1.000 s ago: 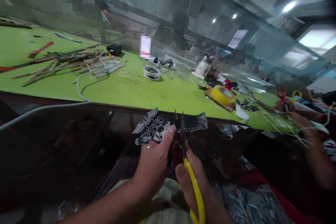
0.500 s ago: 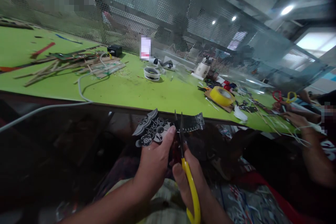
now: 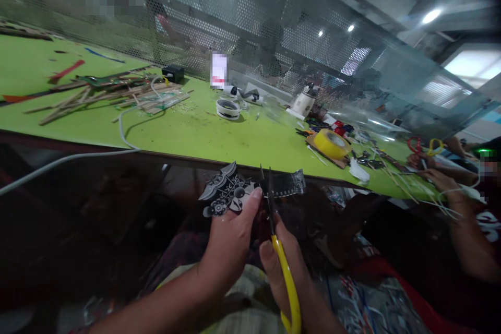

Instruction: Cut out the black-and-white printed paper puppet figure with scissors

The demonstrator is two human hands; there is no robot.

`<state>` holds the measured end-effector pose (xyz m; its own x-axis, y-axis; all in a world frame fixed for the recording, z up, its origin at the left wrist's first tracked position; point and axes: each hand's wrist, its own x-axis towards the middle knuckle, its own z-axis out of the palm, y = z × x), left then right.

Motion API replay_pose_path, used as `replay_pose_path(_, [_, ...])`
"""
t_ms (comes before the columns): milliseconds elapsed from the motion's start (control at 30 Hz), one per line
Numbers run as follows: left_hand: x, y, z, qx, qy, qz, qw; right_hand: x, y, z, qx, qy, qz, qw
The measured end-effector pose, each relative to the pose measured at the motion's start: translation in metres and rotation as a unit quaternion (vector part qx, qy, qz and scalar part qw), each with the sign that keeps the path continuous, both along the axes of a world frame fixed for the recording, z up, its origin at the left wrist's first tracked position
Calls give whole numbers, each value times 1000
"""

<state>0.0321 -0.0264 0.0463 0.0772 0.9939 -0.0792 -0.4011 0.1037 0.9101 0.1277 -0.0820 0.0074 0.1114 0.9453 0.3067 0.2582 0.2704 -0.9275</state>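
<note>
Just in front of the table edge, my left hand (image 3: 235, 229) grips a black-and-white patterned sheet (image 3: 223, 188), its thumb pressed on top. Whether the sheet is paper or film I cannot tell. My right hand (image 3: 287, 255) is closed around the yellow handles of a pair of scissors (image 3: 288, 287). Their blades point away from me, slightly apart, with the sheet between them. A dark strip of the sheet with a row of white dots (image 3: 289, 186) sticks out to the right of the blades. My right fingers are partly hidden behind the handle.
On the green table (image 3: 188, 135) lie thin wooden sticks (image 3: 78, 102), a white tape roll (image 3: 227, 109) and a yellow tape roll (image 3: 332, 143). A white cable (image 3: 70, 159) hangs over the front edge. At right, another person's hand (image 3: 438, 180) works near red- and yellow-handled scissors (image 3: 435, 146).
My hands, the sheet and the scissors hold nearly the same pose. The whole view has shifted very slightly.
</note>
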Motion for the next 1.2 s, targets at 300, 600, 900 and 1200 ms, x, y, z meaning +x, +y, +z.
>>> replay_pose_path(300, [0,-2,2,-22,-31,-8,999,4,-5,14,-28,-26,21,999])
replay_pose_path(600, [1,-2,1,-26,-32,1,999,2,-6,22,-52,-27,37,998])
replay_pose_path(900, [2,-4,-1,-47,-49,-23,997,5,-7,18,-57,-62,17,996])
replay_pose_path(1200, [-1,-2,-2,-47,-47,-31,997,1,-4,10,-36,-39,-17,998])
